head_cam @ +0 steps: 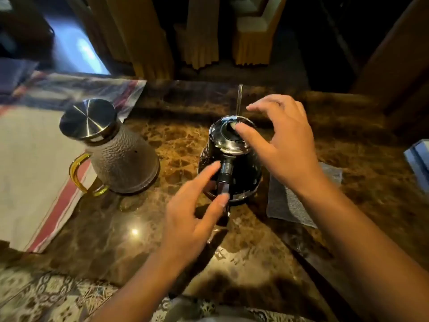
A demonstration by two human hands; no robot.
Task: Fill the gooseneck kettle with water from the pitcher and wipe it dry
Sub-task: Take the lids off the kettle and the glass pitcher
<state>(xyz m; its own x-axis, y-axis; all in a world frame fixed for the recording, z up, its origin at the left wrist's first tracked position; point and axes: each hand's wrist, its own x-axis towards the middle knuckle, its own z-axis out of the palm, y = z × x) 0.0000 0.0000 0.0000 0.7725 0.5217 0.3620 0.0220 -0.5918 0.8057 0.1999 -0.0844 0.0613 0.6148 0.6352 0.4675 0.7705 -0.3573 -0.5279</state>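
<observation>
Kettle [229,159] mid-surface, lid on | pitcher [111,147] at nine o'clock, capped | right hand [285,145] fingers released over lid knob | left hand [195,217] spread beside handle | advice: steady handle, pinch knob, lift straight.

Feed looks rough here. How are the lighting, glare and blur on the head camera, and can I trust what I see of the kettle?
Head view: dim and warm overall; bright glints on the kettle lid and pitcher lid, plus a light spot on the marble counter; left hand and right hand motion-blurred; wide-angle bending at edges; spout faint.
</observation>
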